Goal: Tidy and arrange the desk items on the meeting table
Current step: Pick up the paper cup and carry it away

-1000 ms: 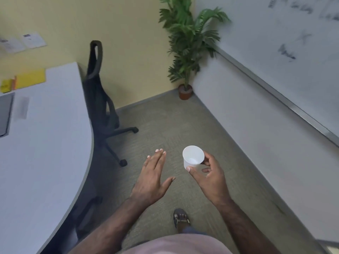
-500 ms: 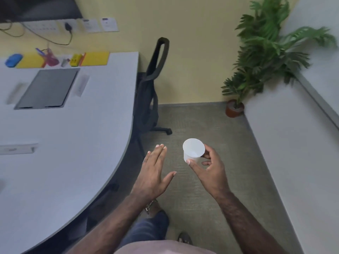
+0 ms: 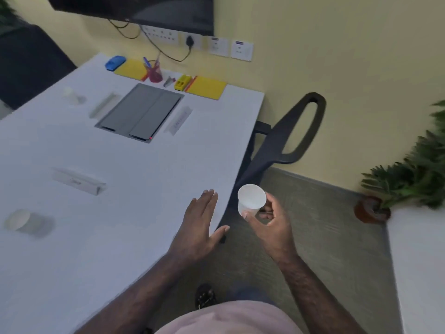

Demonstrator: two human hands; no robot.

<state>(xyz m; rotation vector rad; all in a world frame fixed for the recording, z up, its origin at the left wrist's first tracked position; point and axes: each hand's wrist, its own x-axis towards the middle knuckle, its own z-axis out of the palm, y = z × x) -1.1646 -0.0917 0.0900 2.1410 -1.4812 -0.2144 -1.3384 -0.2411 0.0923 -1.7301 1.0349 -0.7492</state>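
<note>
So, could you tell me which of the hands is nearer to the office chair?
Right. The right hand, holding a white cup, is just below the chair; the left hand hovers over the table edge, farther left.

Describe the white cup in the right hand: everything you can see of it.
The white cup is a small, plain cup, paper or thin plastic by its look. It is tilted, its round mouth facing the camera, and looks empty. The right hand grips its side with thumb and curled fingers. It is held in the air over the carpet, just off the table's curved edge.

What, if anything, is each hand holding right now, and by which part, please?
The right hand holds a white paper cup by its side wall, thumb and fingers wrapped round it. The left hand holds nothing.
</note>
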